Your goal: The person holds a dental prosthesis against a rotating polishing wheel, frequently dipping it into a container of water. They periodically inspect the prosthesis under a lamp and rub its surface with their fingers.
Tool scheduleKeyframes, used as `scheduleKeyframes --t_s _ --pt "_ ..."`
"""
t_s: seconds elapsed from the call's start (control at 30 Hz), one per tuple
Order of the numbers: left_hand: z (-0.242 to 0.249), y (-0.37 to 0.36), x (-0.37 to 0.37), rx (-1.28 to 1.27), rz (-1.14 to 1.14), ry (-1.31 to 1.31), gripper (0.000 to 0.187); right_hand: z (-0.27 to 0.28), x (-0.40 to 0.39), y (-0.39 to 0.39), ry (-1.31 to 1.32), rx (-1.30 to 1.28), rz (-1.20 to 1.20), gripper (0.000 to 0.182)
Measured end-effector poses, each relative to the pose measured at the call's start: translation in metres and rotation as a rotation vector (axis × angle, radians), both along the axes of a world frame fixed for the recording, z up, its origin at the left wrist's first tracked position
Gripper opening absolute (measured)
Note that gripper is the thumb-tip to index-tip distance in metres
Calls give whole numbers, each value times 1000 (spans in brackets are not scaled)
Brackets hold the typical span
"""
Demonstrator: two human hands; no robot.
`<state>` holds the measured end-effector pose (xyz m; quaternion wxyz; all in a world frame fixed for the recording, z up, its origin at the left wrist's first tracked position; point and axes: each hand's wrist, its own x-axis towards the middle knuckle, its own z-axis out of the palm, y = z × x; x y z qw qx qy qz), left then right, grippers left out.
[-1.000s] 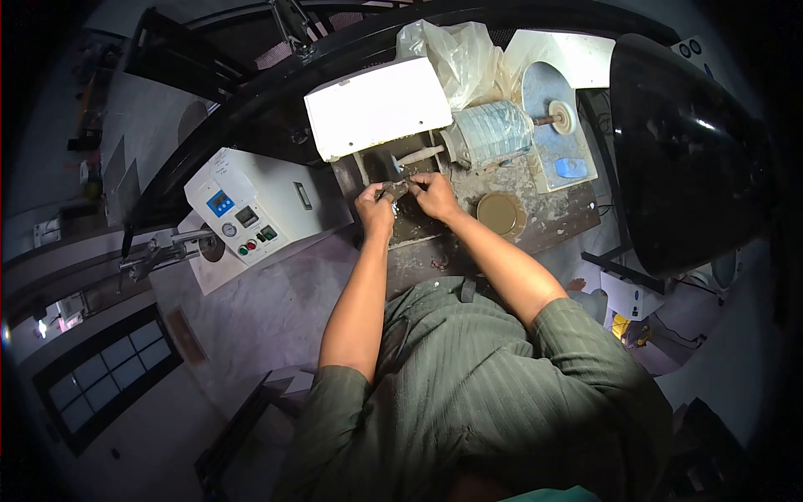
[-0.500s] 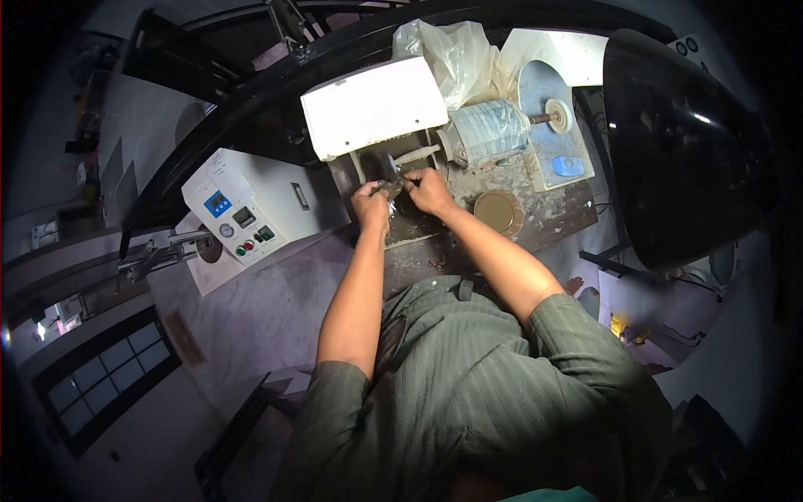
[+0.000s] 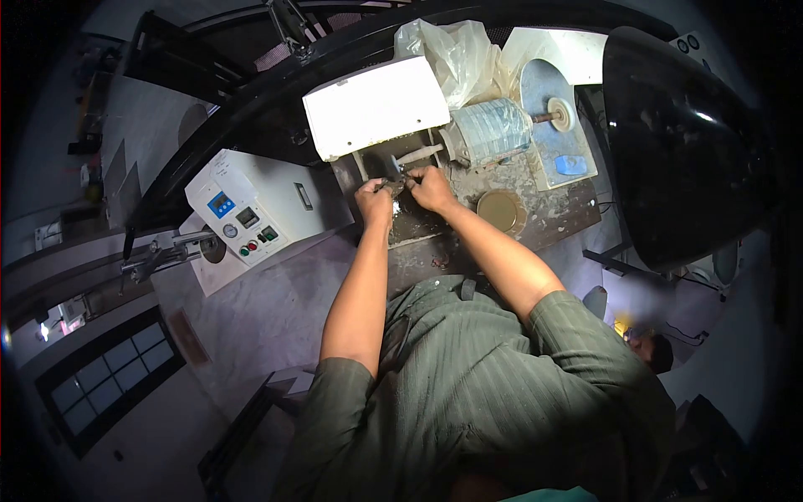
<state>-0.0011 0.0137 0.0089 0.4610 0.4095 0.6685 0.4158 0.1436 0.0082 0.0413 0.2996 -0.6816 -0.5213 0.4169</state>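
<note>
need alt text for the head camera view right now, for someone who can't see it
Two bare hands, left and right, hold a small dark piece close to the spindle of a plastic-wrapped motor. A round container of murky brown contents sits to the right on the stained bench, and a white control box stands to the left.

shirt (image 3: 477, 360) was dark olive green, faintly striped | machine hood (image 3: 376, 107) was white | small disc (image 3: 396, 165) looked blue-grey | tapered spindle (image 3: 420, 154) was off-white | motor wrap (image 3: 493, 131) was pale blue | block (image 3: 571, 165) was blue | control box (image 3: 261, 197) was white, its display panel (image 3: 222, 204) blue, its buttons (image 3: 248, 248) red and green | tabletop (image 3: 556, 217) was brown, blotched grey
</note>
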Motion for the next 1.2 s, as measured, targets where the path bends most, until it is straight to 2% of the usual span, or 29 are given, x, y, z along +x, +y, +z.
scheduleKeyframes --t_s 0.03,0.07,0.1,0.17,0.2,0.27,0.33,0.4,0.47,0.53,0.57,0.6,0.67,0.7,0.73,0.8,0.83,0.87,0.9,0.93,0.97,1.07,1.2 --pt "-4 0 -3 1 -4 0 16 -4 1 0 -15 -6 93 28" --pt "-8 0 -10 27 -34 111 17 -8 2 -1 -28 -14 186 35" --pt "-9 -3 -15 51 -64 223 18 -15 -1 -6 -25 -15 183 35" --pt "12 -9 -14 77 -100 275 18 -26 -7 -24 -528 119 377 52" --pt "17 -12 -15 107 -132 324 18 -24 -8 -30 -526 118 374 52" --pt "17 -13 -13 111 -143 346 18 -20 -7 -43 -547 -23 733 60" --pt "6 -17 -16 105 -154 367 17 -9 -6 -61 -541 46 777 54" --pt "-3 -16 -15 116 -142 287 16 -1 -2 -69 -413 -114 860 49" --pt "-2 -17 -15 105 -152 264 16 3 3 -69 -386 -65 820 44" --pt "8 -18 -13 96 -168 245 16 8 9 -52 -250 -319 688 38" --pt "14 -18 -12 75 -181 268 17 -8 16 -46 -118 -168 632 28" --pt "12 -19 -13 54 -194 292 17 -2 23 -41 126 -214 521 25" --pt "5 -19 -14 54 -216 290 17 6 26 -32 360 -103 384 25" --pt "5 -19 -14 54 -234 287 18 12 25 -30 388 0 315 29" --pt "4 -18 -13 55 -236 288 18 18 24 -28 388 1 313 29" --pt "2 -18 -12 -117 -181 4 18 24 19 -26 139 356 288 34" --pt "0 -16 -10 -113 -187 3 18 16 17 -22 -13 369 351 34" --pt "-1 -17 -9 -96 -131 -106 18 12 16 -22 -14 371 345 34" --pt "6 -14 -5 -76 -74 -218 19 7 16 -20 -24 263 284 33" --pt "13 -11 -2 -73 -76 -218 19 1 15 -18 -32 154 224 32" --pt "19 -9 1 -88 -15 -220 18 -5 13 -17 47 159 131 28" --pt "17 -5 4 -108 81 -228 16 -5 7 -11 58 129 27 23" --pt "19 5 11 -172 164 -233 14 -7 2 -1 -12 85 30 23"
